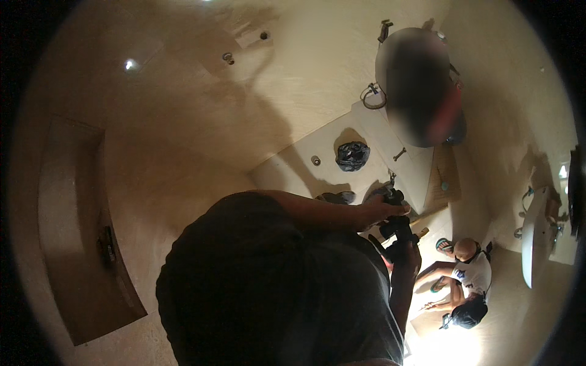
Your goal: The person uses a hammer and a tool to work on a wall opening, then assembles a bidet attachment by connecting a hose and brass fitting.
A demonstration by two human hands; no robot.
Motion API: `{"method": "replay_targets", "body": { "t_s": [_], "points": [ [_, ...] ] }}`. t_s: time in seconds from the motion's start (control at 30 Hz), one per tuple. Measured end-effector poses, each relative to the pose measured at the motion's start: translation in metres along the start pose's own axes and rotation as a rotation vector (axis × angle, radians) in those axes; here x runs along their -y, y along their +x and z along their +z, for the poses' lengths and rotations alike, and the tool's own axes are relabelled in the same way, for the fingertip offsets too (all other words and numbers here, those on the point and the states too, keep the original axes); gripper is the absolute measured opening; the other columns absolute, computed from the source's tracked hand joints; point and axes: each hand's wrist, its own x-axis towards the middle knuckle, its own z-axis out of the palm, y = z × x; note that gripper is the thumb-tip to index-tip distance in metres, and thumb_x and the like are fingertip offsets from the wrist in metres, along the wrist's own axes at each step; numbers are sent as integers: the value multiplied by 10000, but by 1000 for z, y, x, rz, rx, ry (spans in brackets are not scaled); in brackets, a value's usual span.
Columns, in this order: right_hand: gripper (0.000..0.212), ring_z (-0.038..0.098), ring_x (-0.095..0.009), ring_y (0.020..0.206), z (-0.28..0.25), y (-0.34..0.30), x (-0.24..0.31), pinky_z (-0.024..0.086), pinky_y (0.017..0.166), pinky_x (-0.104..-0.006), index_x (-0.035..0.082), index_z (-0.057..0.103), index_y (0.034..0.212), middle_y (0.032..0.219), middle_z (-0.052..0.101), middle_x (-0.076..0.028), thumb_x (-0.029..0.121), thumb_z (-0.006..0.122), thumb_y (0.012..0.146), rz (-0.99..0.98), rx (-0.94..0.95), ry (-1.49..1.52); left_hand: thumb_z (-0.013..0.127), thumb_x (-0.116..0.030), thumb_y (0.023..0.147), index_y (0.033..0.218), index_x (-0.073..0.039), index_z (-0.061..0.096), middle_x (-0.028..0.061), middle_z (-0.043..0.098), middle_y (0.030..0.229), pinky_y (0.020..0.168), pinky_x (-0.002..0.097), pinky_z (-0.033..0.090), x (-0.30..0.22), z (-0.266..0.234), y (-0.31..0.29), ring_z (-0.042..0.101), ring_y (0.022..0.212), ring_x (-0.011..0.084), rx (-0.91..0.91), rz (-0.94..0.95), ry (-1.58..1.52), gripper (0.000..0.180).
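Note:
My left hand (379, 213) is closed on the upper end of a black tool (397, 227), which looks like a power drill, though its kind is not plain. Lower down, my right hand (411, 259) wraps the same tool from the other side. Both fists are partly in shadow, and my dark shirt covers much of the view below them. A dark shoe (337, 197) shows on the floor just beyond my left forearm.
On the pale floor lie a black plastic bag (352, 157), a small round metal fitting (315, 160), a wrench-like piece (400, 154) and a coiled hose (373, 97). One person (421, 91) stands beyond; another (473, 274) sits near a bright light. A white basin (535, 238) hangs at right.

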Motion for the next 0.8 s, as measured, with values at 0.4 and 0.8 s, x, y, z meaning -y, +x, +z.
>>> {"method": "replay_targets", "body": {
  "t_s": [0.4,0.8],
  "points": [
    [439,639,-207,958,40,73,-34,521,833,-344,0,597,1299,1140,666,-122,287,637,969,88,-267,84,829,-311,843,1029,-55,629,94,678,936,758,380,560,-75,-61,6,667,856,225,60,50,-25,374],
    [493,606,-190,952,137,45,84,469,893,-372,-25,645,1160,985,688,-113,388,729,903,-162,-250,-160,635,-431,961,1237,-86,624,78,667,1109,771,349,516,-132,-56,1,664,986,225,249,-146,68,442]
  ]
}}
